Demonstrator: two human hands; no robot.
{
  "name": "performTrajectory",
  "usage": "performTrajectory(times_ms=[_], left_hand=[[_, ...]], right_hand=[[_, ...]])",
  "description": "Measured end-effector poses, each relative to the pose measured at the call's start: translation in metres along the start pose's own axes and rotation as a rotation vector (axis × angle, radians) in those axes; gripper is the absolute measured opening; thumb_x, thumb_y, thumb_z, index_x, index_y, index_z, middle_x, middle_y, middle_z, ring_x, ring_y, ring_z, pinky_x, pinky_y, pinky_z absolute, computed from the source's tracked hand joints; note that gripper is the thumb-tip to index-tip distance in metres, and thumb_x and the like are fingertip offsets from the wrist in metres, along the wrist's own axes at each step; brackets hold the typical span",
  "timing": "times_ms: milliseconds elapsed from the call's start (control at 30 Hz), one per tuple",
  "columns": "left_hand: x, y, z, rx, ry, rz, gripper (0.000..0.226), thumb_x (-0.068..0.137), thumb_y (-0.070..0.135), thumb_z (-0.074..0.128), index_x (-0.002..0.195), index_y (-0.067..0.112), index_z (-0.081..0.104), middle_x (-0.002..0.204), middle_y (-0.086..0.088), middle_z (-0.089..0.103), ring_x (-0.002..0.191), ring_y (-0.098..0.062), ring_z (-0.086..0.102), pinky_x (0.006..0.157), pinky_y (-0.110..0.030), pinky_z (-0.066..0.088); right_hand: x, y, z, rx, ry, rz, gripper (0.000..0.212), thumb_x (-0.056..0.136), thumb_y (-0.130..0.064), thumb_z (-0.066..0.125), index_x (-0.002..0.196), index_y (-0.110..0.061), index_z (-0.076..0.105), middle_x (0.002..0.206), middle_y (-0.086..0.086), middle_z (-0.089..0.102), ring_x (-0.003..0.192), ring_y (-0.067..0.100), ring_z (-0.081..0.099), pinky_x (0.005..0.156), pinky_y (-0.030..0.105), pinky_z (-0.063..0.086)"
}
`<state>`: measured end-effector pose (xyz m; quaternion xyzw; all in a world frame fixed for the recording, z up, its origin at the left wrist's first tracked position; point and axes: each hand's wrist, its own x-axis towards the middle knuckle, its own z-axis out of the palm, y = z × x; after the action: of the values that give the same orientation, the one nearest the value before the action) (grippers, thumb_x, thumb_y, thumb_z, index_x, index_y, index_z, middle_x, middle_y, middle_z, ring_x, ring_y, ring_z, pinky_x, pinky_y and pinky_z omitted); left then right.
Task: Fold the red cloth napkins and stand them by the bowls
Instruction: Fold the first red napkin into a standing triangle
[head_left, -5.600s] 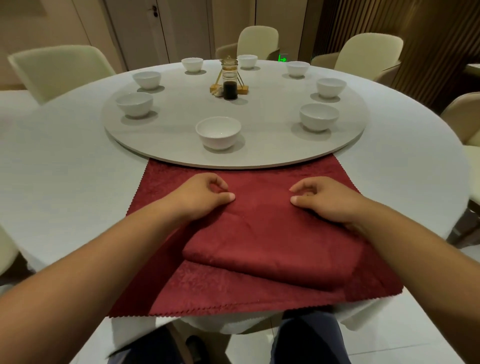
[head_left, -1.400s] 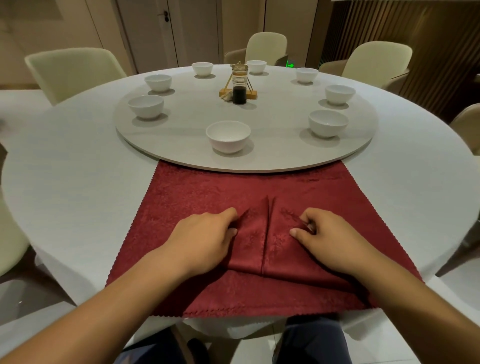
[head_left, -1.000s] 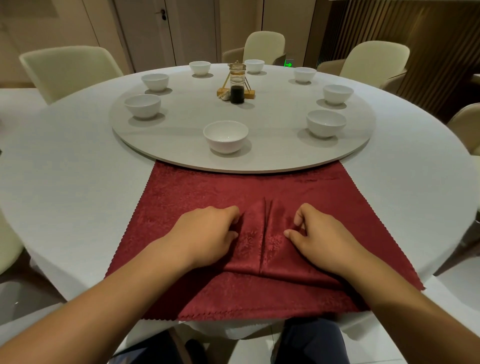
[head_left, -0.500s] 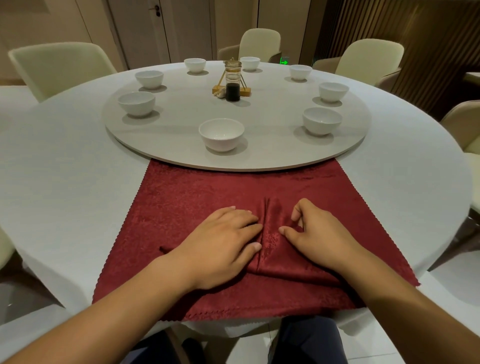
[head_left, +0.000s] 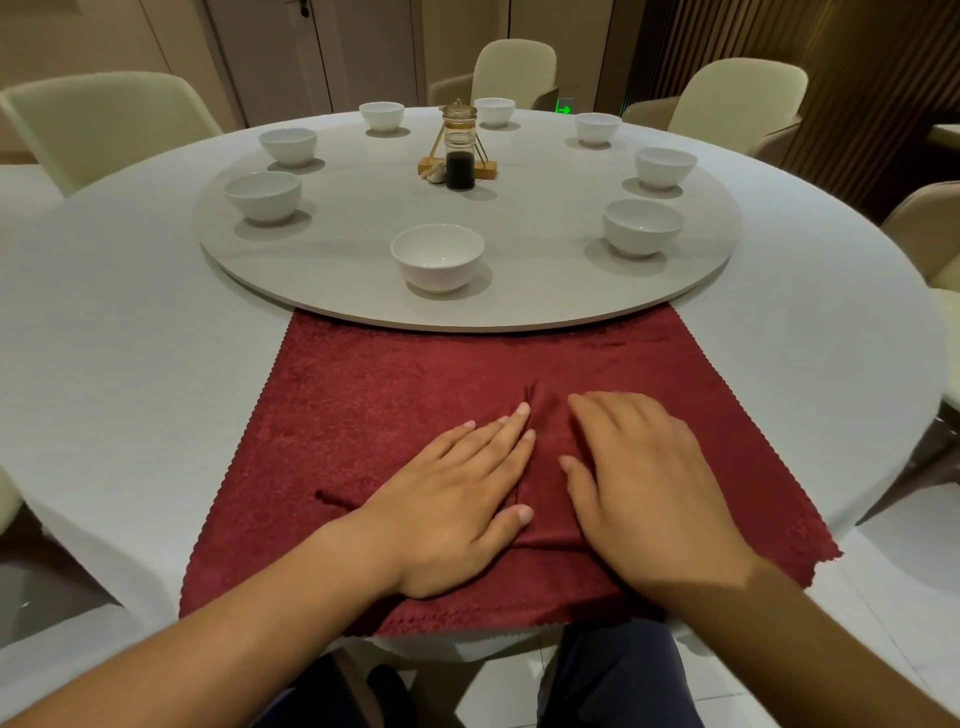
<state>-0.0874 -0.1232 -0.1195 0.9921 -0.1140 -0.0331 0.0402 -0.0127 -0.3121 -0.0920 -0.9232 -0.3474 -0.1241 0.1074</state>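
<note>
A folded red napkin (head_left: 545, 457) lies on top of a larger flat red cloth (head_left: 395, 384) at the table's near edge. Its two flaps meet in a centre seam pointing away from me. My left hand (head_left: 457, 499) rests flat on the left flap, fingers spread. My right hand (head_left: 639, 483) presses flat on the right flap. Neither hand grips anything. Most of the folded napkin is hidden under my palms. The nearest white bowl (head_left: 437, 256) stands on the turntable just beyond the cloth.
Several more white bowls, such as one bowl (head_left: 642, 226) at the right, ring the grey turntable (head_left: 519, 306). A glass sauce jar (head_left: 460, 148) on a wooden stand sits at its centre. Cream chairs (head_left: 104, 119) surround the white round table (head_left: 119, 332).
Both hands have gone from pinching the flaps near the seam to lying flat on the folded napkin, fingers stretched out. The napkin's shape is unchanged.
</note>
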Motion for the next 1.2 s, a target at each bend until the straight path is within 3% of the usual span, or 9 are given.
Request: performTrajectory(times_ms=[67, 200, 467, 667, 800, 967, 1067, 1133, 1200], left_hand=[[0.001, 0.001, 0.0, 0.014, -0.016, -0.008, 0.068, 0.106, 0.054, 0.012, 0.16, 0.021, -0.015, 0.163, 0.005, -0.032, 0.149, -0.003, -0.029, 0.124, -0.03, -0.014], [0.001, 0.001, -0.001, 0.042, -0.039, -0.014, 0.069, 0.106, 0.054, 0.011, 0.16, 0.019, -0.015, 0.163, 0.003, -0.032, 0.148, -0.004, -0.031, 0.12, -0.026, -0.02], [0.002, -0.002, 0.002, 0.062, -0.057, -0.016, 0.074, 0.099, 0.059, -0.001, 0.159, 0.018, -0.016, 0.164, 0.002, -0.03, 0.148, -0.005, -0.031, 0.123, -0.03, -0.016], [0.003, 0.0, 0.0, 0.059, -0.09, -0.035, 0.07, 0.106, 0.056, 0.008, 0.159, 0.019, -0.019, 0.163, 0.003, -0.032, 0.146, -0.003, -0.034, 0.123, -0.029, -0.017], [0.005, 0.004, -0.002, 0.01, -0.115, -0.079, 0.07, 0.105, 0.054, 0.01, 0.158, 0.02, -0.019, 0.163, 0.003, -0.033, 0.146, -0.003, -0.034, 0.122, -0.03, -0.018], [0.009, 0.016, 0.001, -0.046, -0.028, -0.15, 0.076, 0.096, 0.063, 0.0, 0.157, 0.023, -0.024, 0.165, 0.0, -0.028, 0.149, -0.007, -0.03, 0.123, -0.038, -0.017], [0.008, 0.017, 0.004, -0.116, 0.19, -0.111, 0.076, 0.1, 0.063, 0.019, 0.159, 0.015, 0.014, 0.169, -0.008, 0.006, 0.156, -0.019, -0.001, 0.127, -0.043, 0.0], [0.001, 0.017, -0.001, -0.164, 0.381, -0.084, 0.052, 0.102, 0.052, 0.04, 0.132, 0.011, 0.048, 0.142, -0.008, 0.044, 0.134, -0.024, 0.04, 0.117, -0.043, 0.03], [-0.008, 0.017, -0.005, -0.141, 0.46, -0.065, 0.028, 0.1, 0.041, 0.049, 0.107, 0.015, 0.056, 0.114, -0.001, 0.053, 0.104, -0.02, 0.05, 0.096, -0.038, 0.043]], right_hand=[[-0.024, -0.016, 0.009, -0.036, 0.052, -0.093, 0.055, 0.09, -0.039, 0.043, 0.136, -0.014, 0.061, 0.141, 0.005, 0.059, 0.135, 0.027, 0.052, 0.112, 0.044, 0.037], [-0.065, -0.016, 0.046, -0.067, -0.01, -0.208, 0.066, 0.088, -0.048, 0.041, 0.135, -0.006, 0.061, 0.144, 0.011, 0.056, 0.137, 0.03, 0.049, 0.107, 0.046, 0.029], [-0.095, 0.04, 0.035, -0.032, -0.049, -0.138, 0.073, 0.103, -0.06, 0.017, 0.146, -0.011, 0.05, 0.158, 0.006, 0.039, 0.145, 0.033, 0.036, 0.11, 0.046, 0.028], [-0.114, 0.067, 0.034, 0.013, -0.076, -0.012, 0.073, 0.103, -0.059, 0.018, 0.148, -0.008, 0.047, 0.16, 0.005, 0.035, 0.148, 0.029, 0.03, 0.113, 0.042, 0.025], [-0.107, 0.062, 0.025, 0.036, 0.0, 0.001, 0.072, 0.102, -0.058, 0.024, 0.137, -0.005, 0.059, 0.15, 0.009, 0.049, 0.141, 0.034, 0.042, 0.112, 0.046, 0.028], [-0.067, 0.036, 0.004, 0.108, 0.068, -0.11, 0.052, 0.09, -0.033, 0.044, 0.131, -0.01, 0.065, 0.14, 0.01, 0.06, 0.135, 0.03, 0.052, 0.112, 0.045, 0.039], [-0.042, 0.023, 0.001, 0.262, -0.032, -0.196, 0.045, 0.092, -0.032, 0.051, 0.134, -0.018, 0.062, 0.137, -0.002, 0.059, 0.13, 0.016, 0.051, 0.107, 0.039, 0.046], [-0.029, 0.019, 0.003, 0.314, -0.079, -0.261, 0.04, 0.095, -0.032, 0.054, 0.132, -0.022, 0.061, 0.13, -0.009, 0.059, 0.121, 0.01, 0.049, 0.104, 0.027, 0.044], [-0.022, 0.015, 0.008, 0.345, -0.116, -0.302, 0.036, 0.095, -0.03, 0.055, 0.129, -0.023, 0.062, 0.123, -0.011, 0.06, 0.112, 0.009, 0.051, 0.097, 0.025, 0.046]])
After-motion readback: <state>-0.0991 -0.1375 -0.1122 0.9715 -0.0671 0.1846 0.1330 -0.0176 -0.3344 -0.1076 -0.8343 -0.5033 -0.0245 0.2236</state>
